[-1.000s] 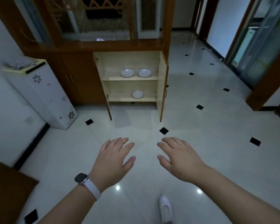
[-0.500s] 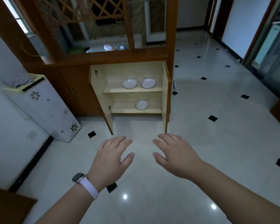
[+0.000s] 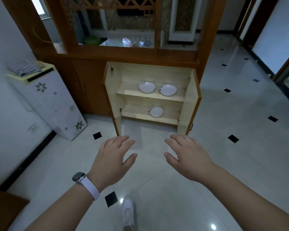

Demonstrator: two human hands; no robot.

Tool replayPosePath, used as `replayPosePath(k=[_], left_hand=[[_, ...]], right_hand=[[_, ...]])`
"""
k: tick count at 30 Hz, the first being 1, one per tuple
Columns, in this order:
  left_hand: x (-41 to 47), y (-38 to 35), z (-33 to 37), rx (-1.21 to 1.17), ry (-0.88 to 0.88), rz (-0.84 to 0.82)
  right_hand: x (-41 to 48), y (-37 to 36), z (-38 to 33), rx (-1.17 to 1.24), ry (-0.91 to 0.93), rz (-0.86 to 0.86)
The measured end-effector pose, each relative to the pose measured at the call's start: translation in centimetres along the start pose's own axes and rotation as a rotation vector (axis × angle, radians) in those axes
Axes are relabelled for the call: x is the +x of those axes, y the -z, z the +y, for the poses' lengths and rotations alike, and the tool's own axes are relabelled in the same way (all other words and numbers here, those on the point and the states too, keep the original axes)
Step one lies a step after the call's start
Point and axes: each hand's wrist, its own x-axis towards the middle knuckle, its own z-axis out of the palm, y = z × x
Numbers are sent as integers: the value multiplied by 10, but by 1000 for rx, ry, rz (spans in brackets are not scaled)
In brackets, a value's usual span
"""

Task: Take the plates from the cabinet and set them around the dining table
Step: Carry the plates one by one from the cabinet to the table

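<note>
A low wooden cabinet (image 3: 189, 104) stands ahead with both doors swung open. Two white plates sit side by side on its upper shelf, the left plate (image 3: 147, 87) and the right plate (image 3: 168, 90). A third white plate (image 3: 156, 111) lies on the lower shelf. My left hand (image 3: 113, 160), with a watch on the wrist, is stretched forward with fingers spread and holds nothing. My right hand (image 3: 189, 156) reaches forward the same way, empty. Both hands hover in front of the cabinet, short of the door edges.
A white floral-patterned appliance (image 3: 47, 100) stands at the left against the wall, folded cloth on top. The cabinet is part of a tall brown wooden divider (image 3: 83, 59). The glossy tiled floor (image 3: 232, 155) extends to the right. My white shoe (image 3: 128, 212) shows below.
I have walked closer; the cabinet and plates appear larger and nearer. Both hands stay stretched forward, open and empty.
</note>
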Motion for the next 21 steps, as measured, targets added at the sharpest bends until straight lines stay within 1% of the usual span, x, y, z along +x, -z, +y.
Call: replayPosePath(k=[3, 10, 13, 16, 21], left_hand=[[30, -17, -34, 10, -18, -17], [138, -32, -140, -94, -14, -58], [184, -32, -175, -121, -47, -61], [232, -37, -198, -135, -91, -72], [278, -50, -213, -176, -135, -70]], right_hand=[[45, -10, -1, -17, 3, -17], [182, -23, -12, -87, -37, -75], [226, -20, -20, -113, -71, -39], [263, -16, -15, -88, -113, -16], [306, -16, -3, -53, -157, -4]])
